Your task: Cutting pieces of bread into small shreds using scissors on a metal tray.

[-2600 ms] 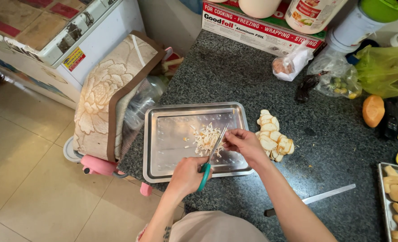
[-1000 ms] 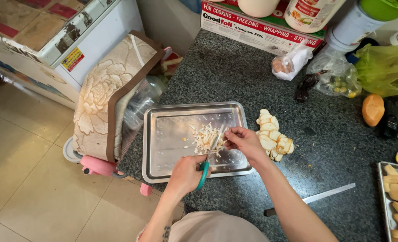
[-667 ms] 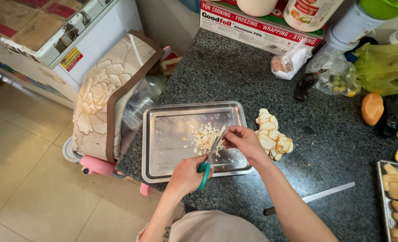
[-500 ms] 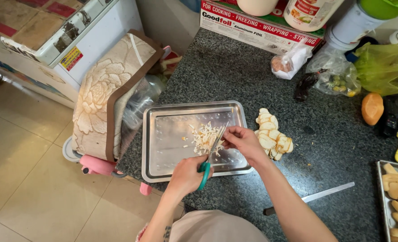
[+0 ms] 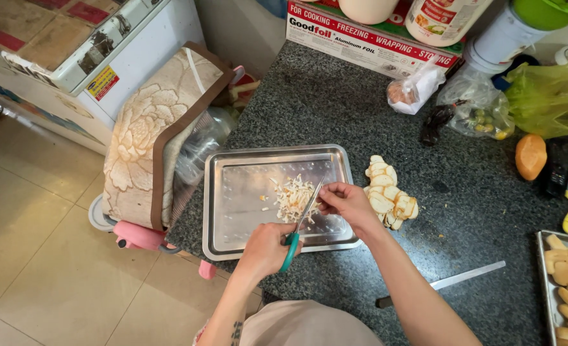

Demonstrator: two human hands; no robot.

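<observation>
Grip of the left hand (image 5: 265, 248): fingers closed through the teal handles of a pair of scissors (image 5: 300, 221), whose blades point up and away over a steel tray (image 5: 233, 192) and appear nearly shut, though the view is too small to be sure. Grip of the right hand (image 5: 347, 202): fingertips pinched on a small pale piece held right at the scissor blades, above the tray's right half. Beneath the blades lies a heap of pale cut shreds (image 5: 290, 195), near the middle of the tray, with a few stray bits to its left. The tray rests on a dark speckled stone surface (image 5: 335, 109), close to its front left corner. Just beside the tray's right edge sits a pile of pale sliced pieces (image 5: 386, 192), touching the surface and partly behind the right hand. A long knife (image 5: 444, 283) lies on the surface near the right forearm, well apart from the tray. At the far right edge a second tray (image 5: 543, 269) holds yellowish pieces. Farther back stand a long cardboard box (image 5: 361, 38), a small white bag (image 5: 415, 86), a clear bag (image 5: 479, 112) and a green bag (image 5: 550, 96); an orange rounded fruit (image 5: 530, 156) lies near them.
</observation>
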